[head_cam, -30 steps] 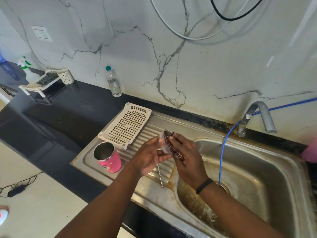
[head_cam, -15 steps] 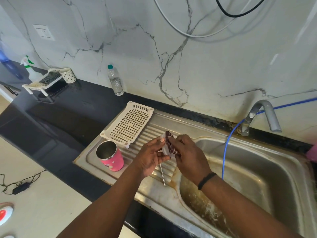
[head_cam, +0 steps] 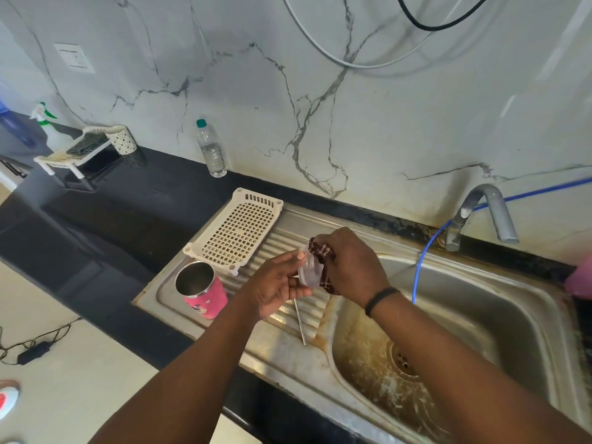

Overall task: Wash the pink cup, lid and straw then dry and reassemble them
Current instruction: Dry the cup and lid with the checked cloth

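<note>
The pink cup (head_cam: 205, 291) stands upright and open on the steel draining board, left of my hands. My left hand (head_cam: 275, 285) pinches the clear lid (head_cam: 309, 272) by its edge above the board. My right hand (head_cam: 352, 267) grips a dark red patterned cloth (head_cam: 322, 251) bunched against the lid's far side. The metal straw (head_cam: 300, 322) lies flat on the ridged board just below my hands, partly hidden under the left hand.
A cream perforated tray (head_cam: 238, 230) lies on the draining board behind the cup. The sink basin (head_cam: 480, 331) with its stained bottom is at right, with the tap (head_cam: 483, 209) and a blue hose (head_cam: 419, 267) above. A water bottle (head_cam: 211, 149) stands by the wall.
My right hand with the cloth has shifted up and round the lid's rim while the left hand keeps holding the lid. Cup and straw lie where they were.
</note>
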